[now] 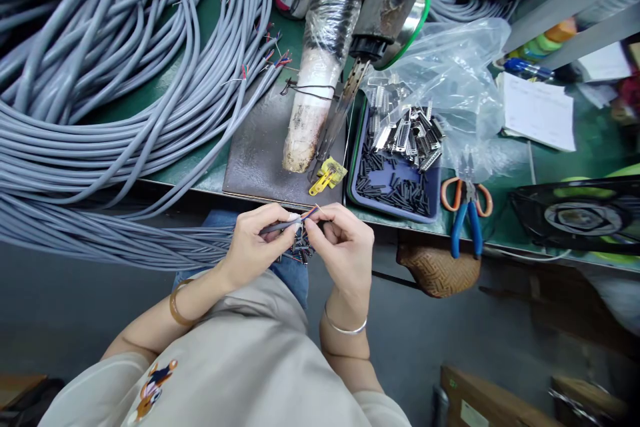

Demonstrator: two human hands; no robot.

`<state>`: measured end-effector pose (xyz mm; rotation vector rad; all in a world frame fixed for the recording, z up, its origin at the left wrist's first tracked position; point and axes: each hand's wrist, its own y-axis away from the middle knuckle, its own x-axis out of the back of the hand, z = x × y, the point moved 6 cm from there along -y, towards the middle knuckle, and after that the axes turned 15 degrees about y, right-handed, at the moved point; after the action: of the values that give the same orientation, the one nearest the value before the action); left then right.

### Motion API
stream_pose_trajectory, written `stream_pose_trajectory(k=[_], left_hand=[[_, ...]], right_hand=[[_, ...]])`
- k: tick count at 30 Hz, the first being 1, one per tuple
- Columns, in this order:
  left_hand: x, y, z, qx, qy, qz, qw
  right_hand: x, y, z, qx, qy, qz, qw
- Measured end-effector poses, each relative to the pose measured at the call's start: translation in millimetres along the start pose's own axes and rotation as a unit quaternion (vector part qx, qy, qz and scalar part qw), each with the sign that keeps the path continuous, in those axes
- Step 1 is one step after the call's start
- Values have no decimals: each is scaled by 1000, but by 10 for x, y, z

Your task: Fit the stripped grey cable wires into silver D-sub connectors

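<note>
My left hand (257,240) is closed on the end of a grey cable (278,227), just in front of the table edge. Thin coloured wires (311,213) stick out of the cable's end toward the right. My right hand (343,240) pinches these wires between thumb and forefinger. Below and between my hands, over my lap, lies a bunch of cable ends with dark connectors (302,253), partly hidden by my fingers. Just beyond my hands, a yellow clip-like piece (324,180) rests on a dark board (255,160).
Grey cables (150,140) cover the left side. A wrapped duct (315,93) hangs over the board. To the right are a blue tray (395,207) of metal connectors and black tubes, a plastic bag (465,73), blue-handled pliers (467,227) and a fan (580,219).
</note>
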<state>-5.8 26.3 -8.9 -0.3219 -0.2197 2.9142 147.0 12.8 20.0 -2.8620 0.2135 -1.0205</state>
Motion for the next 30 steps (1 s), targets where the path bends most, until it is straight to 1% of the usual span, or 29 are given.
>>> stream_pose_trajectory(k=[3, 6, 8, 9, 10, 11, 12, 13, 14, 15, 17, 19, 21, 23, 26, 30], left_hand=[[-28, 4, 64, -63, -63, -34, 995], [-80, 35, 94, -126, -146, -66, 979], [-111, 63, 92, -154, -190, -75, 967], [-118, 74, 87, -157, -196, -74, 965], [-117, 78, 77, -149, -189, -69, 968], [-107, 73, 58, -124, -167, -61, 976], [-87, 62, 27, -84, -129, -49, 987], [-63, 49, -16, -31, -76, -32, 996], [-45, 38, -70, 33, -12, -18, 999], [-41, 34, -129, 100, 60, -6, 993], [-75, 36, -218, 211, 199, 1, 957], [-119, 31, -251, 272, 290, -2, 917], [-138, 18, -255, 292, 333, -2, 897], [-141, 9, -253, 294, 344, -3, 892], [-112, 3, -253, 280, 314, 3, 907], [-52, -17, -228, 227, 258, 23, 939]], right_hand=[[6, -11, 18, 12, 18, -21, 1000], [2, -17, 16, 33, 80, -39, 995], [-6, -13, 6, 37, 118, -39, 992], [-10, -10, 0, 34, 125, -36, 991], [-14, -7, -3, 26, 121, -33, 992], [-18, -5, -2, 13, 107, -30, 994], [-22, -4, 3, -2, 82, -27, 996], [-27, -3, 14, -20, 51, -25, 998], [-35, -3, 33, -42, 15, -24, 999], [-46, -2, 57, -64, -20, -24, 997], [-76, 0, 112, -104, -81, -26, 991], [-110, 1, 162, -131, -121, -30, 983], [-129, -4, 188, -139, -142, -29, 980], [-129, -16, 186, -131, -148, -26, 980], [-95, -35, 150, -106, -128, -22, 986], [-32, -41, 78, -65, -54, -15, 996]])
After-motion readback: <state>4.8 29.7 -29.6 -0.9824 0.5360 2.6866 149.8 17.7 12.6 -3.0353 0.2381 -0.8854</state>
